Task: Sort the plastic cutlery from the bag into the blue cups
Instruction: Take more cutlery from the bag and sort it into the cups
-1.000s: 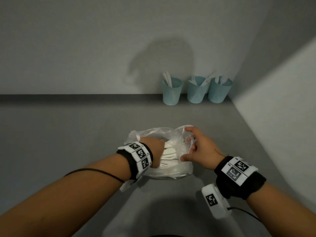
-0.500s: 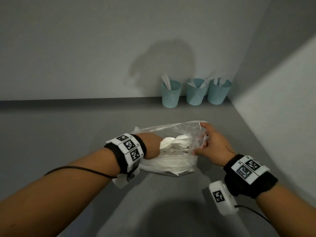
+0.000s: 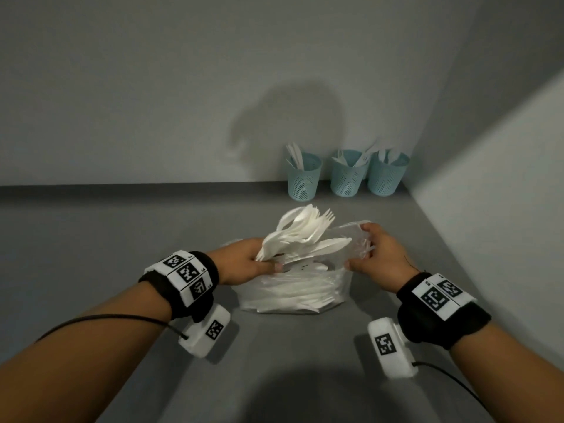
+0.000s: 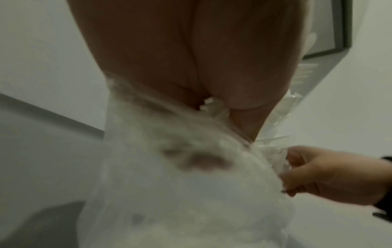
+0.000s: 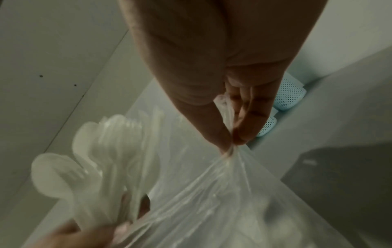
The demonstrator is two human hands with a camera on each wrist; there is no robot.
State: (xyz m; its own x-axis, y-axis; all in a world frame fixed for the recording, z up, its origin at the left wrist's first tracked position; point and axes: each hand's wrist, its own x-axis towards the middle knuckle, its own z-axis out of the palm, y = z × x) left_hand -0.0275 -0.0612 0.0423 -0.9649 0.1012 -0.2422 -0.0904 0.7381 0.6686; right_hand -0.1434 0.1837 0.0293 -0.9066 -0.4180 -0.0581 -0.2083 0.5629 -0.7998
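A clear plastic bag of white cutlery lies on the grey counter. My left hand grips a bundle of white cutlery by the handles, lifted out of the bag's mouth, spoon and fork heads fanning up and right. My right hand pinches the bag's right edge between thumb and fingers. Three blue perforated cups stand against the back wall, each holding some white cutlery. In the left wrist view the bag is blurred and the right hand holds its edge.
The counter runs left along the back wall. A side wall closes off the right, right beside the rightmost cup. Cables trail from both wrist cameras.
My left hand, inside the bag before, has pulled out with a bundle of cutlery raised above the opening. The right hand kept its hold on the bag's edge, shifting slightly right.
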